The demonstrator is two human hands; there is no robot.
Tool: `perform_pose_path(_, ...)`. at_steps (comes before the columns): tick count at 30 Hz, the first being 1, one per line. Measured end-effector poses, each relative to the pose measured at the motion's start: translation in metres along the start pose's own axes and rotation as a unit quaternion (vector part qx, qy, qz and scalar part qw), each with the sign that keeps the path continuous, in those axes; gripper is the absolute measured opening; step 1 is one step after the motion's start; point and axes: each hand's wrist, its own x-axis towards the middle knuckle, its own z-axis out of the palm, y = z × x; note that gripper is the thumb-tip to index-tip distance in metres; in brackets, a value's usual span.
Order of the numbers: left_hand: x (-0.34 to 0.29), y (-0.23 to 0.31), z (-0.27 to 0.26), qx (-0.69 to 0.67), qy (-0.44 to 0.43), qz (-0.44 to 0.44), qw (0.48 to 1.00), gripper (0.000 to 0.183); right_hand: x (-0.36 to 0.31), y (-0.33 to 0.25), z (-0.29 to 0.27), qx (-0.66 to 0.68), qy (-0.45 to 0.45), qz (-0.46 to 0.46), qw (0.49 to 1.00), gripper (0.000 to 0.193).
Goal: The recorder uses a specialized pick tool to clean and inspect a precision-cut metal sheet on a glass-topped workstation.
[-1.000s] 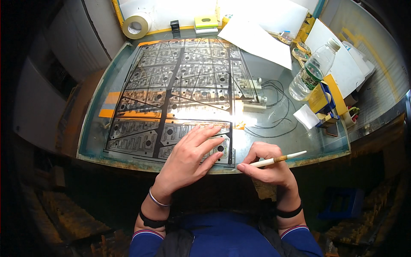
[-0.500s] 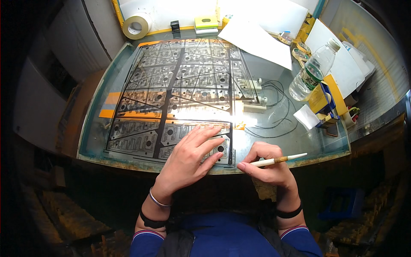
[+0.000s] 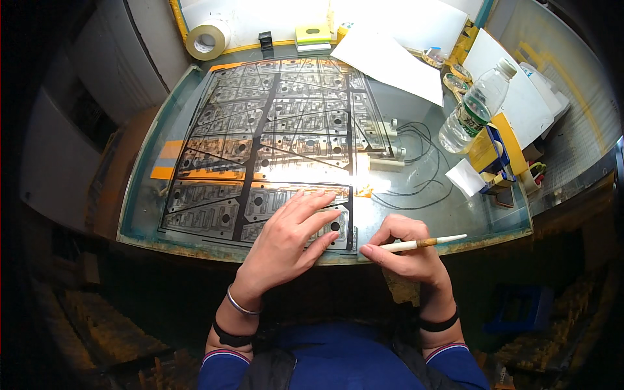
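Observation:
A large clear film sheet [image 3: 207, 209] printed with dark circuit-like patterns lies on the glass tabletop [image 3: 416, 188]. My left hand [image 3: 289, 234] rests on its near right part, fingers spread and palm down, holding nothing. Just right of the sheet's near right corner, my right hand [image 3: 409, 250] is closed on a slim white pen-like tool [image 3: 426, 242] with a brownish band. The tool's pale tapered end points right, away from the sheet. Its other end is between my thumb and fingers, close to the table's near edge.
Black cables [image 3: 422, 140] loop under the glass. On the right stand a clear water bottle [image 3: 478, 107] and a yellow-and-blue box [image 3: 491, 156], with a folded white paper [image 3: 465, 177] beside it. Farther back are a white sheet [image 3: 396, 65], a tape roll [image 3: 207, 40] and a yellow-green block [image 3: 313, 34].

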Motion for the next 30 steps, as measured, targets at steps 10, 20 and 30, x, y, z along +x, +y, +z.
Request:
perform_pose_path(10,0.000,-0.001,0.001,0.001,0.004,0.004,1.000,0.034,0.001,0.001,-0.004,-0.059,-0.030,-0.040,0.997,0.014)
perform_pose_path(20,0.000,0.000,0.001,0.003,0.003,0.003,1.000,0.035,0.002,0.003,0.005,-0.057,0.030,-0.045,0.997,0.014)
perform_pose_path(30,0.001,0.000,0.000,0.003,0.002,0.005,1.000,0.035,0.001,-0.001,0.003,-0.033,0.021,-0.018,0.999,0.014)
